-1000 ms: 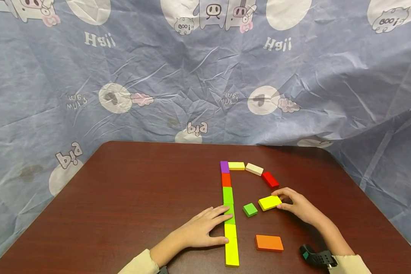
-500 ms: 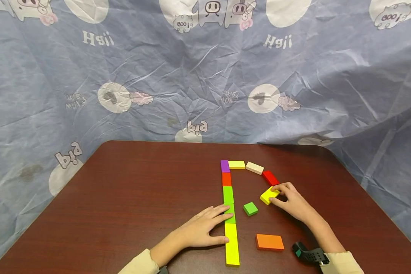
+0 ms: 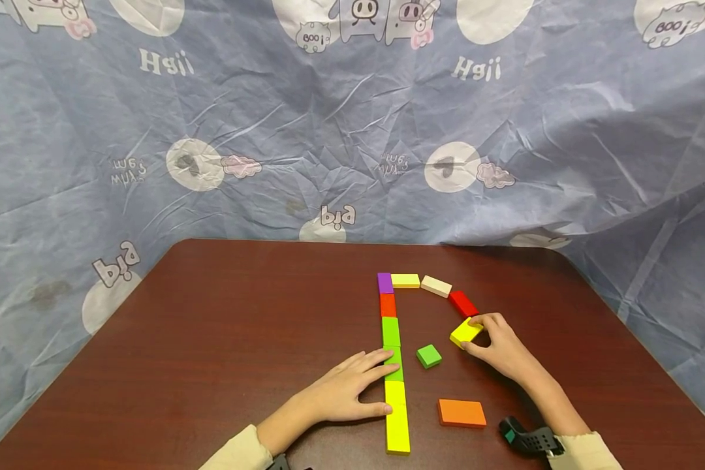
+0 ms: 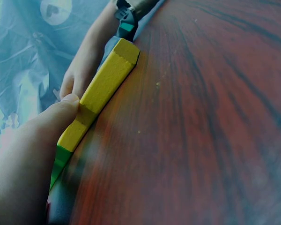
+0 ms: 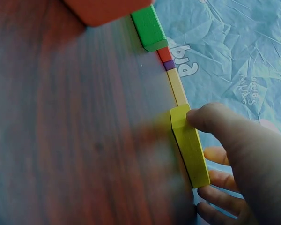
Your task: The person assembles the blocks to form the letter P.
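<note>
My right hand [image 3: 502, 349] pinches a yellow block [image 3: 463, 333] between thumb and fingers, close to the lower end of a red block [image 3: 464, 303]. In the right wrist view that yellow block [image 5: 191, 150] lies along the thumb and fingertips. With fingers spread, my left hand [image 3: 343, 391] rests on a straight column of blocks. Its fingers touch a green block [image 3: 395, 376], and its thumb touches the yellow part [image 3: 397, 432] at the near end. Above are another green block [image 3: 390, 331], an orange-red block [image 3: 388, 305] and a purple block [image 3: 384, 282].
From the purple block, a pale yellow block [image 3: 405, 281] and a cream block [image 3: 436, 286] curve toward the red one. A small green block [image 3: 429, 356] and an orange block [image 3: 461, 413] lie loose on the brown table [image 3: 241, 313]. A printed cloth [image 3: 305, 130] hangs behind.
My right hand has moved the yellow block up toward the red block and turned it to a steeper slant. The left hand stays in place on the column.
</note>
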`<state>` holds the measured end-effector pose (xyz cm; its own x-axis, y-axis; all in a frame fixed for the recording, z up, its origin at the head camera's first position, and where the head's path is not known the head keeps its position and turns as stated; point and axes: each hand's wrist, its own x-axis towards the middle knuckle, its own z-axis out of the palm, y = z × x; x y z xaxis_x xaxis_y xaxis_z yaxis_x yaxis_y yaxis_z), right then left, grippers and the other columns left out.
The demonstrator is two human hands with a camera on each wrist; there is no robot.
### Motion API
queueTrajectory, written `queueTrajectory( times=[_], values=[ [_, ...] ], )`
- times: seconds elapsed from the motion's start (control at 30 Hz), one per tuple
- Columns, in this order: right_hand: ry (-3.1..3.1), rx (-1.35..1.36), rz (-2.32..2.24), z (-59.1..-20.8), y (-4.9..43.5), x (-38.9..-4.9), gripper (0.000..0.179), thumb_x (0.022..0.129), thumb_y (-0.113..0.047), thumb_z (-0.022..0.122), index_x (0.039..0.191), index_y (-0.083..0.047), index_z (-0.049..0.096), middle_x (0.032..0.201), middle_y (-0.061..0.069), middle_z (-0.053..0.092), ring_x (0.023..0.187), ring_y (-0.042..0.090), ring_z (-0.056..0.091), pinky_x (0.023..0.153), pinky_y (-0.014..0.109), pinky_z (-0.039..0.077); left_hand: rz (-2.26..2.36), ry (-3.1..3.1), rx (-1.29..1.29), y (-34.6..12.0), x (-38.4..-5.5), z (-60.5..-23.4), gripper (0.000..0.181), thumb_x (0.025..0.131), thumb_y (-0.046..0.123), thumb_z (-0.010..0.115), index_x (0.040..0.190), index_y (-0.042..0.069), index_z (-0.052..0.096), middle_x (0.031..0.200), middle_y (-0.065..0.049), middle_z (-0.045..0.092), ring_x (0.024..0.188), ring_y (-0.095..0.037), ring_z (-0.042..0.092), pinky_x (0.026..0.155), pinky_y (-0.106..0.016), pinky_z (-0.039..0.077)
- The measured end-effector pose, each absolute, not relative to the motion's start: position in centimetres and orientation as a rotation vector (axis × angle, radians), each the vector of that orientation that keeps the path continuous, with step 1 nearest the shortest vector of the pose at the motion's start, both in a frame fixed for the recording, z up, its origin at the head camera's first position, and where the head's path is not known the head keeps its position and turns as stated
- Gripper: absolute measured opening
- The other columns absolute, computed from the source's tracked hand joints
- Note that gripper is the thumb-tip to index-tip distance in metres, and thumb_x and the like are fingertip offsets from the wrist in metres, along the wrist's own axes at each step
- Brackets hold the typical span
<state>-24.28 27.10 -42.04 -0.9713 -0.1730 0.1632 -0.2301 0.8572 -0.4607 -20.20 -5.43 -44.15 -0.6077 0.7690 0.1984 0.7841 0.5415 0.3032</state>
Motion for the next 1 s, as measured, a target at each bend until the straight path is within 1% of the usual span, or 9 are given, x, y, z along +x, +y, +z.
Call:
queueTrajectory(
  times=[0.3, 0.5, 0.63, 0.73, 0.87, 0.97, 1.0],
  values=[
    [-2.907, 0.326, 0.742, -42.0, 27.2, -24.4, 0.047, 0.081, -0.028, 0.064, 0.114, 0.002, 0.052, 0.118, 0.022, 0.042, 0.106, 0.037, 0.045, 0.089, 0.055, 0.042, -0.555, -2.716, -1.37, -5.4, -20.1, -44.1, 0.064, 0.088, 0.063, 0.035, 0.142, 0.029, 0.029, 0.149, 0.007, 0.026, 0.139, -0.006, 0.021, 0.113, -0.037, 0.022],
    [-2.889, 0.343, 0.719, -41.6, 26.9, -24.1, 0.048, 0.081, -0.03, 0.065, 0.114, 0.001, 0.052, 0.12, 0.022, 0.043, 0.107, 0.038, 0.044, 0.088, 0.056, 0.042, -0.555, -2.715, -1.373, -5.4, -20.1, -44.1, 0.064, 0.088, 0.063, 0.035, 0.142, 0.028, 0.03, 0.149, 0.007, 0.026, 0.138, -0.007, 0.021, 0.113, -0.038, 0.022],
    [-2.852, 0.427, 0.632, -40.8, 25.8, -23.3, 0.045, 0.079, -0.029, 0.067, 0.114, -0.004, 0.054, 0.119, 0.017, 0.048, 0.107, 0.035, 0.046, 0.088, 0.056, 0.041, -0.557, -2.721, -1.376, -5.4, -20.1, -44.2, 0.065, 0.088, 0.063, 0.035, 0.142, 0.028, 0.03, 0.149, 0.006, 0.026, 0.139, -0.007, 0.021, 0.113, -0.038, 0.022],
    [-2.872, 0.584, 0.585, -40.3, 24.2, -22.6, 0.045, 0.079, -0.026, 0.069, 0.117, -0.008, 0.054, 0.12, 0.011, 0.052, 0.109, 0.031, 0.05, 0.09, 0.053, 0.042, -0.572, -2.734, -1.374, -5.5, -20.1, -44.1, 0.065, 0.088, 0.063, 0.036, 0.142, 0.028, 0.03, 0.149, 0.007, 0.026, 0.139, -0.007, 0.021, 0.113, -0.038, 0.022],
    [-2.975, 0.812, 0.587, -40.1, 22.1, -22.1, 0.044, 0.081, -0.019, 0.067, 0.122, -0.012, 0.054, 0.122, 0.004, 0.055, 0.111, 0.023, 0.053, 0.092, 0.046, 0.045, -0.586, -2.745, -1.371, -5.5, -20.0, -44.0, 0.065, 0.088, 0.063, 0.035, 0.142, 0.028, 0.03, 0.15, 0.007, 0.025, 0.139, -0.007, 0.021, 0.113, -0.038, 0.022],
    [-3.023, 0.844, 0.604, -40.2, 20.9, -22.1, 0.038, 0.081, -0.017, 0.067, 0.118, -0.012, 0.057, 0.114, 0.001, 0.058, 0.103, 0.018, 0.055, 0.089, 0.04, 0.048, -0.579, -2.74, -1.374, -5.5, -20.1, -44.0, 0.065, 0.088, 0.063, 0.034, 0.142, 0.028, 0.029, 0.15, 0.007, 0.025, 0.139, -0.007, 0.021, 0.113, -0.039, 0.022],
    [-3.026, 0.825, 0.618, -40.3, 20.6, -22.2, 0.036, 0.081, -0.017, 0.067, 0.115, -0.012, 0.058, 0.11, 0.0, 0.058, 0.097, 0.016, 0.056, 0.086, 0.037, 0.049, -0.582, -2.739, -1.375, -5.5, -20.1, -44.0, 0.065, 0.088, 0.063, 0.035, 0.142, 0.028, 0.029, 0.15, 0.007, 0.025, 0.139, -0.006, 0.021, 0.113, -0.039, 0.022]
  ],
)
